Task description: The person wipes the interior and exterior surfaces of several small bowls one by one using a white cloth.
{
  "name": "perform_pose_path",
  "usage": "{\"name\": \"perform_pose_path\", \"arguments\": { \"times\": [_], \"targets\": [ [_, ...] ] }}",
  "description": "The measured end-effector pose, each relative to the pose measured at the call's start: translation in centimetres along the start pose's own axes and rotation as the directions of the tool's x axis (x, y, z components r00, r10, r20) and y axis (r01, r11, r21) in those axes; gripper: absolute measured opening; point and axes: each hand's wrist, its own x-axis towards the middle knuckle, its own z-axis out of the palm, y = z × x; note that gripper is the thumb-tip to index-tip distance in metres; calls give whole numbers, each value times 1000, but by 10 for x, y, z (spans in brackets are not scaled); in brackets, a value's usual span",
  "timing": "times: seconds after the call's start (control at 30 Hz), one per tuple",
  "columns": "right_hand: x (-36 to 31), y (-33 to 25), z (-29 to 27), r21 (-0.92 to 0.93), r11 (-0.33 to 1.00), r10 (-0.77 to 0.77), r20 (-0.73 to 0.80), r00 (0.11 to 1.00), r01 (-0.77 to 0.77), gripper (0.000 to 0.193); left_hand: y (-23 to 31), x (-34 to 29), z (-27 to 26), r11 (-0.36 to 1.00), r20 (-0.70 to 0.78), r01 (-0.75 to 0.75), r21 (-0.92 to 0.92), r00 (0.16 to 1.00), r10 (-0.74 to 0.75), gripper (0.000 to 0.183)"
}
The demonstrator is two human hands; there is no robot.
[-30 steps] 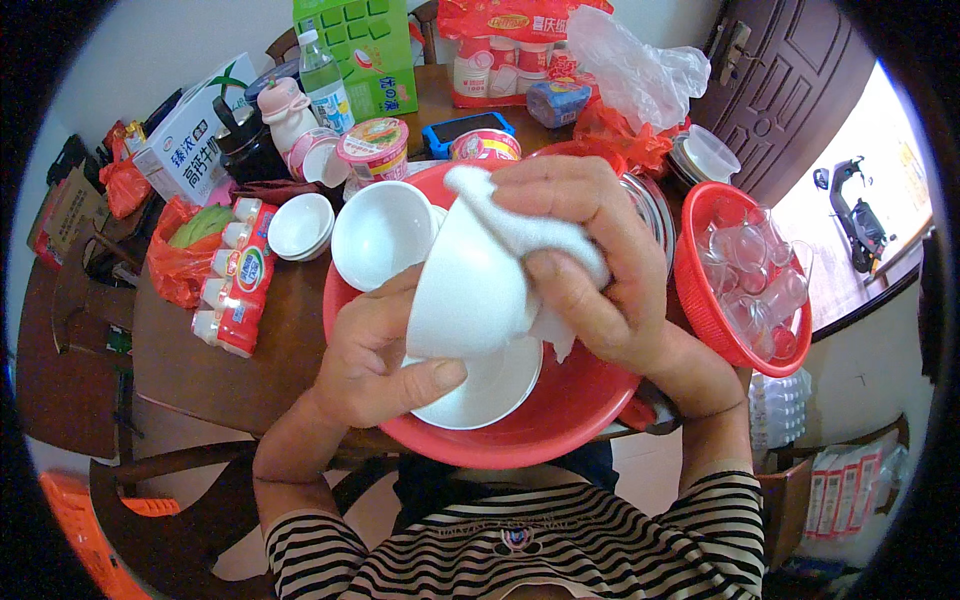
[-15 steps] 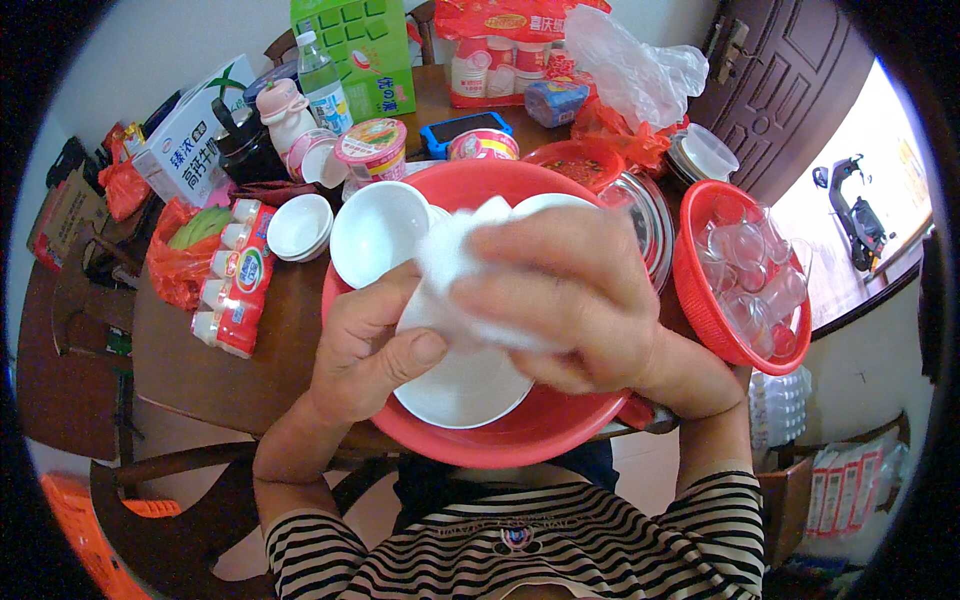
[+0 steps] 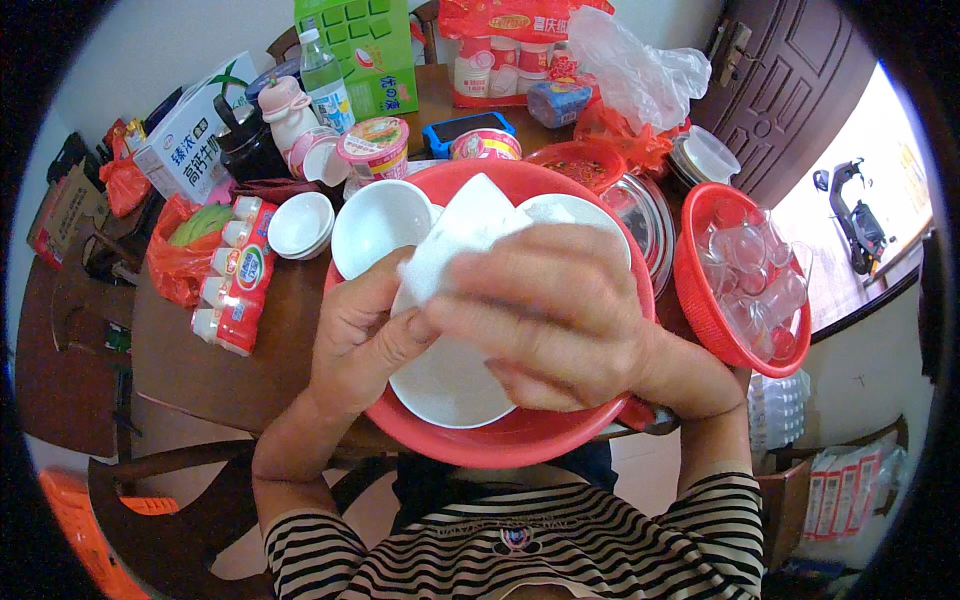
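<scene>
My left hand [image 3: 365, 340] grips a white bowl [image 3: 455, 390] near its upper left side, thumb laid over the white surface. Bunched in my right hand [image 3: 560, 315] is a white cloth [image 3: 475, 215], pressed against the bowl; one pointed corner sticks up. Motion blurs the right fingers, and they hide part of the bowl. Both hands are above a large red basin [image 3: 545, 440]. Inside its far side are another white bowl [image 3: 380, 230] at the left and a white dish [image 3: 590, 215] at the right, partly covered by my right hand.
Stacked small bowls [image 3: 300, 225] and a pack of small bottles [image 3: 235, 275] stand left of the basin. Glasses fill a red basket [image 3: 690, 290] at the right. Behind are a noodle tub [image 3: 375, 148], a blue-cased phone [image 3: 468, 130] and a stack of metal plates [image 3: 650, 220].
My right hand and the cloth have shifted slightly, exposing the cloth's pointed corner and more of the dish behind. The held bowl has moved a little left.
</scene>
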Motion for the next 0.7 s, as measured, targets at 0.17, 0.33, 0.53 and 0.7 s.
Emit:
{"name": "perform_pose_path", "arguments": {
  "times": [0.17,0.33,0.53,0.7],
  "targets": [
    [0,8,-3,-1,999,51,-47,998,-51,35,0,2,0,999,41,-35,-10,999,36,43],
    [-2,26,-8,289,878,399,-6,917,-381,31,-2,4,0,996,31,-82,31,996,82,40],
    [-8,32,-4,406,776,510,47,859,-483,30,-2,2,0,998,15,-43,37,999,42,37],
    [-1,16,-7,104,971,223,-71,972,-215,30,0,3,0,995,51,-66,68,997,63,37]
  ]
}}
